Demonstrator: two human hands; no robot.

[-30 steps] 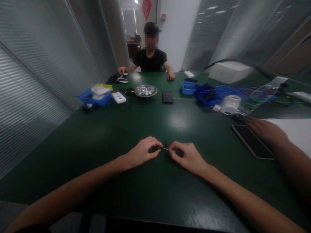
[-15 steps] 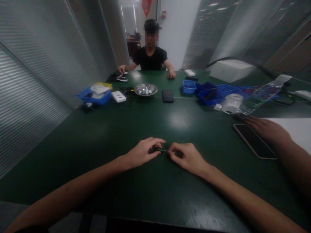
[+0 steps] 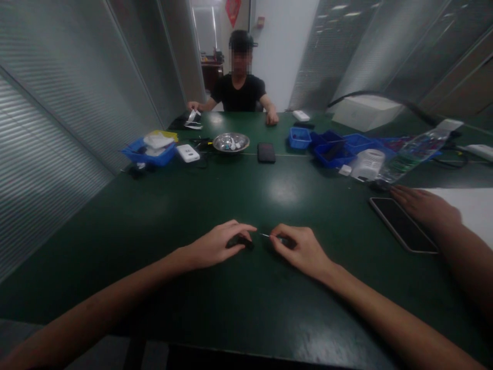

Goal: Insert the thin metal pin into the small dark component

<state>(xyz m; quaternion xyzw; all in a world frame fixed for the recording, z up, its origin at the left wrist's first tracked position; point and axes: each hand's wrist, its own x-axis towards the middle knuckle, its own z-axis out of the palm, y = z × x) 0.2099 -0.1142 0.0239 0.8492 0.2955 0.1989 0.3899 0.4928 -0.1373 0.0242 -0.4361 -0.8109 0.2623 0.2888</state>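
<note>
I saw a thin metal pin [image 3: 265, 236] pinched between the fingertips of my right hand [image 3: 304, 251], its tip pointing left, low over the green table [image 3: 154, 216]. My left hand [image 3: 215, 246] curled its fingers onto a small dark piece [image 3: 242, 240] just beside that tip, not touching it. Another person's hand [image 3: 425, 206] lay by a phone [image 3: 402, 224] on the right.

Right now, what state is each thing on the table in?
left hand, shut on a small dark piece.
right hand, pinching a thin tool, tip pointing left.
near phone, flat, screen dark.
far phone, flat, screen dark.
steel bowl, upright, holding small white items.
</note>
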